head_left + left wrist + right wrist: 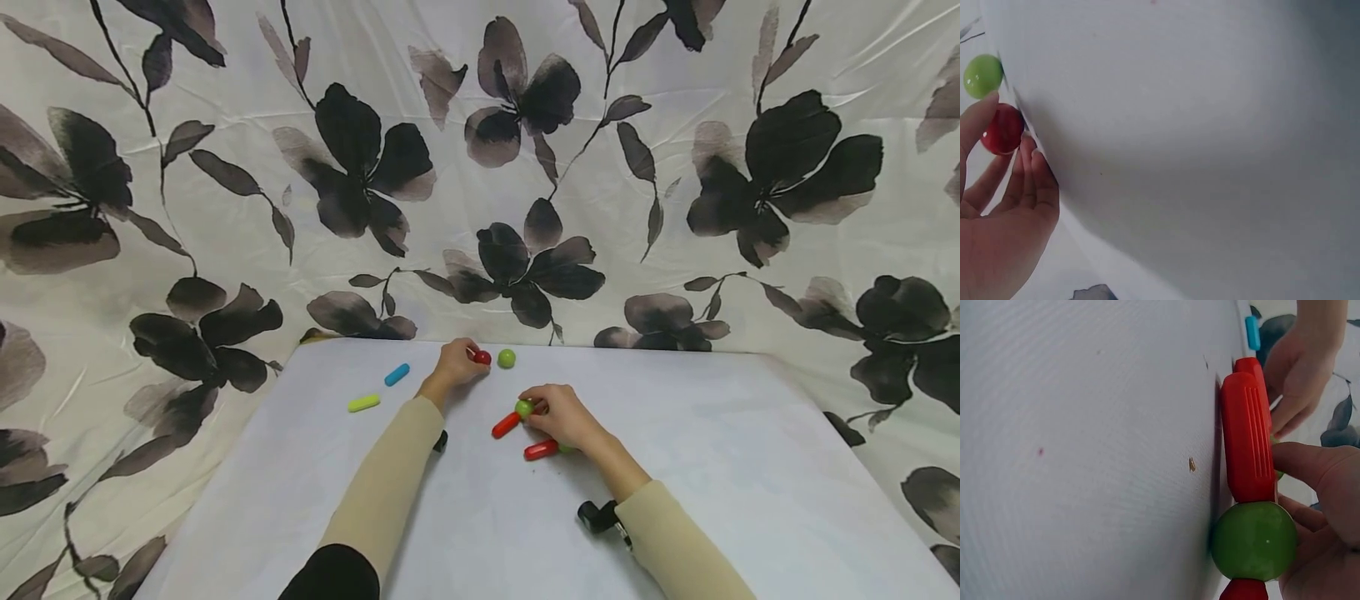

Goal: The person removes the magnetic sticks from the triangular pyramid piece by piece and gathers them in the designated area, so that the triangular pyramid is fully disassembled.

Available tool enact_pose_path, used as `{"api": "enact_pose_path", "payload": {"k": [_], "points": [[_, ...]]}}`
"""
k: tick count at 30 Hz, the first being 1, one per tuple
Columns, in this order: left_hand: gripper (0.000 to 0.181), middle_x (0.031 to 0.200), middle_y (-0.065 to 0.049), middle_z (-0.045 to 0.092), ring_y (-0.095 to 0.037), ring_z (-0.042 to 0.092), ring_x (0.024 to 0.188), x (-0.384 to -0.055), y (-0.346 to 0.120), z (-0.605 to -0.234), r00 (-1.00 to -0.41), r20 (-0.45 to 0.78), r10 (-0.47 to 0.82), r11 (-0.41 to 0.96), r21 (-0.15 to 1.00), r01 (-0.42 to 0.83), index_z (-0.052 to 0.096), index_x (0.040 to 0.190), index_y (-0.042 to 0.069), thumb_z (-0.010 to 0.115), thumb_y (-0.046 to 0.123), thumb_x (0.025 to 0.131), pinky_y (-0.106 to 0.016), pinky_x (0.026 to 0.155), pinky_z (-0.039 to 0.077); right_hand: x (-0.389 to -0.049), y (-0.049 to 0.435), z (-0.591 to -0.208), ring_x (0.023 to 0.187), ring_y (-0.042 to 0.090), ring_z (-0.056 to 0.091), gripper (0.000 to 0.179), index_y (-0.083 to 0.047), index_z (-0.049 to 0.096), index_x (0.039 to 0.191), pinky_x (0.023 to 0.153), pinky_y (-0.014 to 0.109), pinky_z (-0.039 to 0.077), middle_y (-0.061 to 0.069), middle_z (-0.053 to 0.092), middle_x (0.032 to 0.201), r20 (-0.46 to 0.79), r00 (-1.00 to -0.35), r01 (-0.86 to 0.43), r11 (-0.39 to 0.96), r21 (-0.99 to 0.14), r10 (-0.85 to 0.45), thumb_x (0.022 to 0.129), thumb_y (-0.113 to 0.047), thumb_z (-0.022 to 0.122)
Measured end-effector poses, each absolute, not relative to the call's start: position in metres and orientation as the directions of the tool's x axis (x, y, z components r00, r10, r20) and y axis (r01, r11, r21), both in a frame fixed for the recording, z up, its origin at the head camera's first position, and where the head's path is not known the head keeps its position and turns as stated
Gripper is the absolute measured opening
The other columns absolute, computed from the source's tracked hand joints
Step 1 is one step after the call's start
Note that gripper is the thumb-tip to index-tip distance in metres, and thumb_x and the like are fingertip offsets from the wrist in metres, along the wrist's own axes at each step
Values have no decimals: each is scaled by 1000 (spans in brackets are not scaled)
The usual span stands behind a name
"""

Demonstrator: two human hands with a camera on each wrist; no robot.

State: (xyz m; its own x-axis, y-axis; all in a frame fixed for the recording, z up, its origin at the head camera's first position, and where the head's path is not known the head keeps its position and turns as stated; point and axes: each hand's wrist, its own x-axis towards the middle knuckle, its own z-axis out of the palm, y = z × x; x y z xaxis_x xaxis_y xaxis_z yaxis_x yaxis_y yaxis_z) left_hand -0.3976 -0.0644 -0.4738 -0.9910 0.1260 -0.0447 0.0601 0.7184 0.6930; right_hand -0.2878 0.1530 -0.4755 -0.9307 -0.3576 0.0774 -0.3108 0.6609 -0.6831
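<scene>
Near the table's back edge my left hand [455,365] pinches a glossy red ball [1002,130] between thumb and fingers. Just right of it sits a lime green ball [507,358]. Closer to me, my right hand [566,415] holds a second green ball [523,408] with thumb and fingertips, at the upper end of a red stick [506,425]. Below that hand lies another red stick [541,451], grooved along its side. A third green ball [1254,540] meets this stick's end, and a further red piece [1244,590] shows on the ball's other side.
A blue stick [397,374] and a yellow-green stick [363,403] lie on the left of the white table [247,508]. Behind the table hangs a flowered cloth [450,183]. Each wrist carries a small black camera [597,517].
</scene>
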Motion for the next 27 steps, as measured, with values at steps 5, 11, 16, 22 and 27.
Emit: {"api": "enact_pose_path", "payload": {"k": [5,11,16,22,27], "points": [[54,108,-14,62,-27,57,97,-393,-74,-474,-986,-71,148,759,648,67,58,131,-1,81,19,87,-40,91,50,-289,153,-477,95,22,68,34,-1,72,120,85,39,57,11,72,108,103,-925,-335,653,-679,-366,87,0,79],[56,109,-13,63,-26,56,98,-375,-92,-464,-970,-103,221,781,614,113,57,133,-2,81,22,88,-39,91,50,-291,152,-478,92,19,68,32,-2,74,116,85,38,57,8,73,103,116,-926,-338,651,-680,-359,85,0,80],[46,102,-10,64,-23,57,94,-351,-104,-460,-944,-93,316,751,633,188,64,125,-2,81,23,89,-36,86,50,-293,150,-478,91,18,67,32,-1,74,116,85,38,57,8,73,102,114,-926,-337,651,-680,-360,85,0,80],[36,94,-3,65,-18,58,89,-319,-103,-459,-872,-155,464,695,675,249,68,117,1,78,26,92,-30,79,50,-292,149,-477,92,19,67,32,-2,74,116,85,39,57,7,73,102,104,-926,-334,658,-676,-363,85,0,80],[34,92,-1,66,-16,59,84,-303,-92,-462,-820,-176,545,654,700,285,69,115,2,79,24,91,-27,76,50,-292,150,-477,92,19,67,30,-3,74,115,87,40,56,7,73,101,94,-929,-323,661,-678,-358,85,-1,80]]}}
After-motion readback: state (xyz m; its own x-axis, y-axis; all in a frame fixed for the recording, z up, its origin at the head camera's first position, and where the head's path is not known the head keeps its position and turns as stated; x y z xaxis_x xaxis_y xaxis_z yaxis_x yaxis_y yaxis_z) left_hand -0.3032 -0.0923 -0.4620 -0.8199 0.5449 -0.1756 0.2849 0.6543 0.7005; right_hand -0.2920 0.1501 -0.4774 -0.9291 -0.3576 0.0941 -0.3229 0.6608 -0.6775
